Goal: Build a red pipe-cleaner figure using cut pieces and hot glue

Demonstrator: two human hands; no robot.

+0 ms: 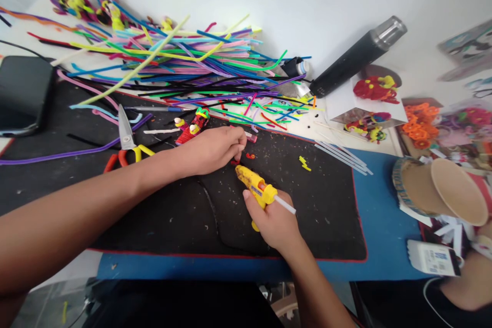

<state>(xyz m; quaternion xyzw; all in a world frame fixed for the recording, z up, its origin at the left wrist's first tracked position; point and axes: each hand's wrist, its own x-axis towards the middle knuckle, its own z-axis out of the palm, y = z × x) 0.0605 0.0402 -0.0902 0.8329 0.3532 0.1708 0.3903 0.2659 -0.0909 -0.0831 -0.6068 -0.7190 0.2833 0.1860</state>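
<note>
My right hand (279,218) is wrapped around a yellow hot glue gun (251,180), with a clear glue stick (285,204) poking out of its back. The gun's nozzle points up and left, close to the fingertips of my left hand (219,148). Those fingers are pinched on a small red piece (234,162), mostly hidden by them. Just right of it, a small curled red piece (250,156) lies on the black mat (307,220). Behind my left wrist are red pipe-cleaner figures (186,133) with pale round heads.
Scissors (126,130) and a phone (25,95) lie at left. Many pipe cleaners (172,61) are heaped along the back. A black flask (353,56) leans at back right, near loose glue sticks (342,156). Another person's arm (469,277) is at lower right.
</note>
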